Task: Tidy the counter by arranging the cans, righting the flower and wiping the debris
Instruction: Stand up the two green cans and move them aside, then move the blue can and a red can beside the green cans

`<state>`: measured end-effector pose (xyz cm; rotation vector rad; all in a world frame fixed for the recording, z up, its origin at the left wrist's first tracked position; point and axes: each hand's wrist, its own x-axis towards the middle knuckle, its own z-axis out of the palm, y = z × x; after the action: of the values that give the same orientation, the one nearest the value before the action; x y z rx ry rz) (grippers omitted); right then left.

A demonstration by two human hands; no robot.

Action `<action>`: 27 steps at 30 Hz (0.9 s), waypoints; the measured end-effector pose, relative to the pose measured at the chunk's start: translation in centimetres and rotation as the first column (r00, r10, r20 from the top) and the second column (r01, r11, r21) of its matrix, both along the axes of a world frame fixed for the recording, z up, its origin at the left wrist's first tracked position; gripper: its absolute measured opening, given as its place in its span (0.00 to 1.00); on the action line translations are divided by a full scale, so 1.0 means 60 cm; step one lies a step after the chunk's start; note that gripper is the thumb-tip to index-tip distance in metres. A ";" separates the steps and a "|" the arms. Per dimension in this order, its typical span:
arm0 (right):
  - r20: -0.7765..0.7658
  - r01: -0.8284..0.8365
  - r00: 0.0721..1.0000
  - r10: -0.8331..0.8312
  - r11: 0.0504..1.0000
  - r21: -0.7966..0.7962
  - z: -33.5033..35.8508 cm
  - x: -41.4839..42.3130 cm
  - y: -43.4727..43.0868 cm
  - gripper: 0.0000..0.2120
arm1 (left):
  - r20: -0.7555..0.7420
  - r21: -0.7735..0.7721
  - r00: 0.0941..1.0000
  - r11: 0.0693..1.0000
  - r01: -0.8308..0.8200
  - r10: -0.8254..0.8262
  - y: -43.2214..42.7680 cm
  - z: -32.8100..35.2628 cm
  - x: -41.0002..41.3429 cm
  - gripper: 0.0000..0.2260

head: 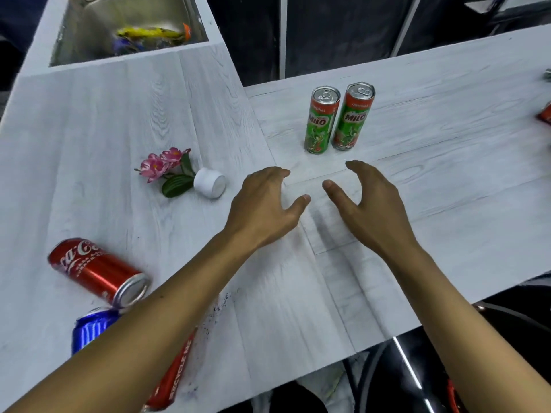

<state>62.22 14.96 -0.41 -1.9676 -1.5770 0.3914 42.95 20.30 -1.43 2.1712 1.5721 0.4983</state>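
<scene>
Near the counter's [298,293] front edge, glossy red [98,272], blue [89,326] cans lie toppled. Left hand [265,207], right hand [366,204] hover, fingers spread, grasping nothing. Two cylindrical Milo cans [331,117] stand upright near the far edge; pink flower [179,172] lies tipped.

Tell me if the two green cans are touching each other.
Cannot tell. In the head view the left green can and right green can stand side by side, bases close; no plain gap or contact shows.

White counter [417,180]: 2 upright Milo cans [332,119], toppled flower [182,174].
</scene>
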 end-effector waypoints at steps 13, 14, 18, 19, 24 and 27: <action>-0.025 -0.044 0.999 0.045 0.999 0.028 0.042 -0.216 -0.128 0.34 | 0.026 0.085 0.996 0.993 -0.084 0.082 -0.147 0.063 -0.207 0.31; -0.028 -0.049 0.998 0.050 0.999 0.024 0.044 -0.231 -0.134 0.35 | 0.034 0.089 0.995 0.992 -0.093 0.090 -0.156 0.067 -0.222 0.31; -0.020 -0.064 0.998 0.064 0.998 0.015 0.048 -0.289 -0.162 0.35 | 0.051 0.108 0.987 0.982 -0.157 0.152 -0.196 0.076 -0.277 0.31; -0.018 -0.066 0.998 0.066 0.998 0.015 0.047 -0.299 -0.167 0.35 | 0.059 0.104 0.983 0.979 -0.177 0.172 -0.203 0.077 -0.288 0.31; -0.016 -0.066 0.998 0.066 0.998 -0.007 0.040 -0.350 -0.198 0.36 | 0.114 0.103 0.965 0.963 -0.248 0.236 -0.249 0.077 -0.338 0.31; -0.013 -0.062 0.998 0.062 0.998 -0.023 0.033 -0.371 -0.216 0.38 | 0.140 0.105 0.954 0.954 -0.281 0.266 -0.273 0.075 -0.362 0.30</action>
<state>39.93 1.99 1.57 -1.9339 -1.6363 0.4481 21.23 3.89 3.09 1.9714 1.8253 0.8216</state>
